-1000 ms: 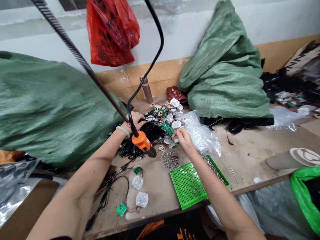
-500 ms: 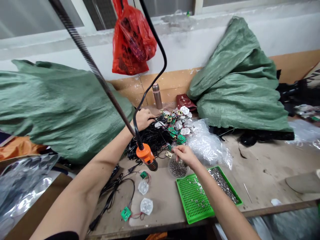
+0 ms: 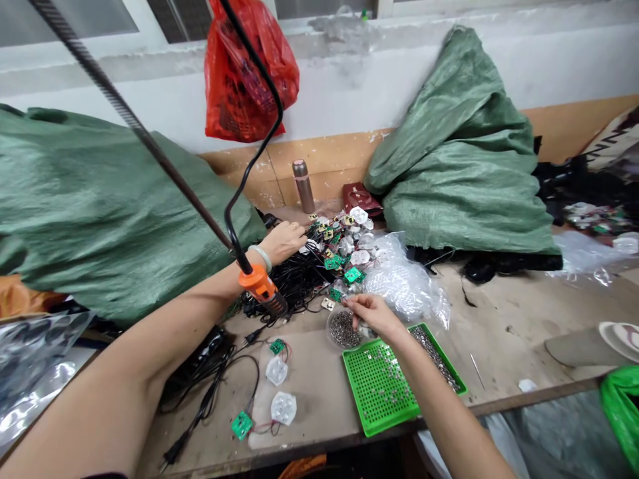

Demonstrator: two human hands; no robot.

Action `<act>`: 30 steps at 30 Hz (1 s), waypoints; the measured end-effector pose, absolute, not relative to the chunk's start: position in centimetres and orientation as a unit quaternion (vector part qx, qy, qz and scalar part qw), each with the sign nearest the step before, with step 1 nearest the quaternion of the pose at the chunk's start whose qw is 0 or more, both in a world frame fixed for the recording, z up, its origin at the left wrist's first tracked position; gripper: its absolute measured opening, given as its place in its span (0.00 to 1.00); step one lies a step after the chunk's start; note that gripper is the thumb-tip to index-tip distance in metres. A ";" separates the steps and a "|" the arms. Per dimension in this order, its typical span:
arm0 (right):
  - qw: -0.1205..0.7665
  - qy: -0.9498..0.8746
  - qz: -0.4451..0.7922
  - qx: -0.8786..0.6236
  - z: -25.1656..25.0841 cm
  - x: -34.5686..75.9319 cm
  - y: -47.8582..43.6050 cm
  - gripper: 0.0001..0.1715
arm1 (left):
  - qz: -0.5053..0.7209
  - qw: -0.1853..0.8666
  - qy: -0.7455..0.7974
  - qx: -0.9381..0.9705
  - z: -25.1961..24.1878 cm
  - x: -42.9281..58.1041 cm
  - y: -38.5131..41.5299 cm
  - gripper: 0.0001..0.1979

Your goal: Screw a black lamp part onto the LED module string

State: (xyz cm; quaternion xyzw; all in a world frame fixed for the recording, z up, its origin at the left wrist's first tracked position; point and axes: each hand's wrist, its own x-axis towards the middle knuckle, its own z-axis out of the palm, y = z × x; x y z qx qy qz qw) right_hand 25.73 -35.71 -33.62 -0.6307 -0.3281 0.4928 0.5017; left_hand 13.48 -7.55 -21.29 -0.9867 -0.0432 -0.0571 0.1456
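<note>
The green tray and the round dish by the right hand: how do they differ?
The green tray is rectangular, while the round dish is circular. The green tray is bright and perforated; the round dish looks clear. The green tray is also larger than the round dish. Both hold small metal pieces and sit on the table.

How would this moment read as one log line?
left hand: at cable pile | right hand: at bowl, grasp unclear | green tray: beside bowl | orange tool: hanging

Left hand [image 3: 285, 242] with pale bangle [image 3: 262, 257] at the wrist, dark left sleeve edge [image 3: 104, 476], bare right forearm [image 3: 442, 392]
</note>
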 end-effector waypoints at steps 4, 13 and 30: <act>0.483 -0.332 0.518 -0.623 -33.9 24.9 -35.4 0.26 | -0.031 0.166 0.008 -0.986 -20.8 12.9 -7.8 0.16; 0.482 -0.338 0.541 -0.601 -32.8 23.1 -35.1 0.21 | 0.055 0.014 0.075 -0.996 -25.1 15.4 -9.6 0.14; 0.498 -0.345 0.546 -0.578 -32.9 22.1 -35.6 0.25 | -0.072 -0.260 -0.197 -0.943 -24.1 15.6 -6.2 0.19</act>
